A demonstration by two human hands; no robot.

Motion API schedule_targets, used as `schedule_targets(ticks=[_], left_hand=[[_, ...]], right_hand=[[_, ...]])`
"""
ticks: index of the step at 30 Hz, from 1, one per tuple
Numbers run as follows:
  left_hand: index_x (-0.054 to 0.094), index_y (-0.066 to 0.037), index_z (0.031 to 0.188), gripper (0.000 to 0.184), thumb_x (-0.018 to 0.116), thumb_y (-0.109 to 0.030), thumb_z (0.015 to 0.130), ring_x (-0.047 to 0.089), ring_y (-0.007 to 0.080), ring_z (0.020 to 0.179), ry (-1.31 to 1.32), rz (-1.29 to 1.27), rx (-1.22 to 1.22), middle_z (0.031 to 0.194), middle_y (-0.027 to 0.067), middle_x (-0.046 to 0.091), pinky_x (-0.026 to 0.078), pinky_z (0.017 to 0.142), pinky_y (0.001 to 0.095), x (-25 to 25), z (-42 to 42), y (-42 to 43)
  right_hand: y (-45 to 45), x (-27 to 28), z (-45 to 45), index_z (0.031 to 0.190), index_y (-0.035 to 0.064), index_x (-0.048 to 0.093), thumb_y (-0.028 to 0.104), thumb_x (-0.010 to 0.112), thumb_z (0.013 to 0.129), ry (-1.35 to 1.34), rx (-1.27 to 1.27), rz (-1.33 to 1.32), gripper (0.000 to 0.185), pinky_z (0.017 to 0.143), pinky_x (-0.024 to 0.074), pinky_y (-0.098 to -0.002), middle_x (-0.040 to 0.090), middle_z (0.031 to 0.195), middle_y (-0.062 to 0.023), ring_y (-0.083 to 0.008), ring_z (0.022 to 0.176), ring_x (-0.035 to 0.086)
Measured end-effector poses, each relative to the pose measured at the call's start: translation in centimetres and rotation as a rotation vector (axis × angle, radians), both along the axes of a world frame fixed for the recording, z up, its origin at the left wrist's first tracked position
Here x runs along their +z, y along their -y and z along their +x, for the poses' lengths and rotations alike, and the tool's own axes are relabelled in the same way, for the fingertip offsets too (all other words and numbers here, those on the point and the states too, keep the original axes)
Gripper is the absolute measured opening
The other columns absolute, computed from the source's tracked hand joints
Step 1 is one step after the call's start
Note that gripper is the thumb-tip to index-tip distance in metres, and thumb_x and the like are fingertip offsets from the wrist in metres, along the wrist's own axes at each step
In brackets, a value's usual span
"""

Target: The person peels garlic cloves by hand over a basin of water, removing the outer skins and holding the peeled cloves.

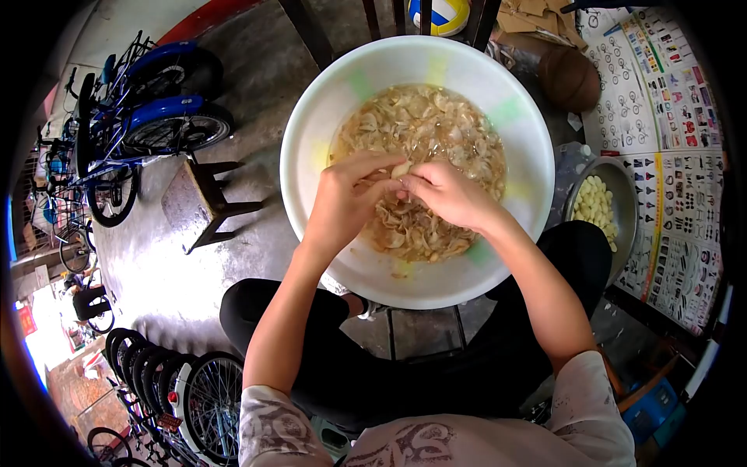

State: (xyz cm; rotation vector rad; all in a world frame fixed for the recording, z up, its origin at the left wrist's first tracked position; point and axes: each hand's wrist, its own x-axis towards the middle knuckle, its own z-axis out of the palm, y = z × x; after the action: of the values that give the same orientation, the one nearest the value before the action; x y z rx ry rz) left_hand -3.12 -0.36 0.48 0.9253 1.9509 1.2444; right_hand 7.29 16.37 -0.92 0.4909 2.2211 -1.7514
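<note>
My left hand (348,191) and my right hand (450,193) meet over the large white basin (302,148). Their fingertips pinch a small pale garlic clove (401,170) from both sides, and the fingers hide part of it. Below them the basin holds water with many loose, brownish garlic skins (436,124) floating in it. To the right of the basin, a metal bowl (629,214) contains a heap of peeled, cream-coloured garlic cloves (593,204). Neither hand touches this bowl.
Dark chair bars (372,17) stand behind the basin, with a volleyball (442,15) and a brown ball (569,79) beyond. A wooden stool (191,198) and blue bicycles (167,117) are at left, more wheels (214,405) lower left. A printed sheet (669,156) covers the right side.
</note>
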Motion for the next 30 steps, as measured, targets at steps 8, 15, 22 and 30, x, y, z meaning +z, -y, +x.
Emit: schedule_targets(ticks=[8, 15, 22, 30], left_hand=[[0.057, 0.001, 0.129, 0.036, 0.057, -0.001, 0.094, 0.066, 0.0111, 0.092, 0.420, 0.047, 0.123, 0.098, 0.0040, 0.065, 0.052, 0.075, 0.0254, 1.9, 0.4, -0.1], [0.059, -0.001, 0.130, 0.035, 0.057, -0.006, 0.095, 0.066, 0.0123, 0.088, 0.431, 0.049, 0.152, 0.102, 0.0072, 0.070, 0.051, 0.077, 0.0267, 1.7, 0.5, -0.1], [0.054, -0.001, 0.137, 0.043, 0.061, -0.011, 0.096, 0.059, 0.0088, 0.093, 0.501, -0.042, 0.090, 0.110, 0.0035, 0.064, 0.048, 0.079, 0.0248, 2.0, 0.5, -0.1], [0.053, -0.001, 0.138, 0.047, 0.065, -0.006, 0.092, 0.064, 0.0118, 0.093, 0.537, 0.078, -0.011, 0.118, 0.0081, 0.063, 0.051, 0.081, 0.0256, 1.4, 0.8, 0.2]], right_hand=[[-0.7, 1.6, 0.3, 0.100, -0.0010, 0.065, 0.016, 0.047, 0.099, -0.063, 0.181, -0.025, 0.025, 0.064, 0.0449, -0.0350, 0.064, 0.072, -0.0115, -0.0191, 0.064, 0.059], [-0.3, 2.2, 0.5, 0.092, -0.0024, 0.061, 0.016, 0.050, 0.097, -0.265, 0.117, 0.107, 0.022, 0.065, 0.0469, -0.0415, 0.065, 0.077, -0.0170, -0.0331, 0.071, 0.064], [-0.3, 1.4, 0.9, 0.086, -0.0022, 0.060, 0.013, 0.056, 0.094, -0.382, 0.130, 0.200, 0.017, 0.058, 0.0418, -0.0357, 0.060, 0.069, -0.0128, -0.0248, 0.060, 0.054], [-1.5, 1.4, 0.4, 0.078, 0.0008, 0.065, 0.022, 0.062, 0.088, -0.149, 0.170, -0.186, 0.023, 0.052, 0.0376, -0.0322, 0.060, 0.068, -0.0082, -0.0155, 0.054, 0.051]])
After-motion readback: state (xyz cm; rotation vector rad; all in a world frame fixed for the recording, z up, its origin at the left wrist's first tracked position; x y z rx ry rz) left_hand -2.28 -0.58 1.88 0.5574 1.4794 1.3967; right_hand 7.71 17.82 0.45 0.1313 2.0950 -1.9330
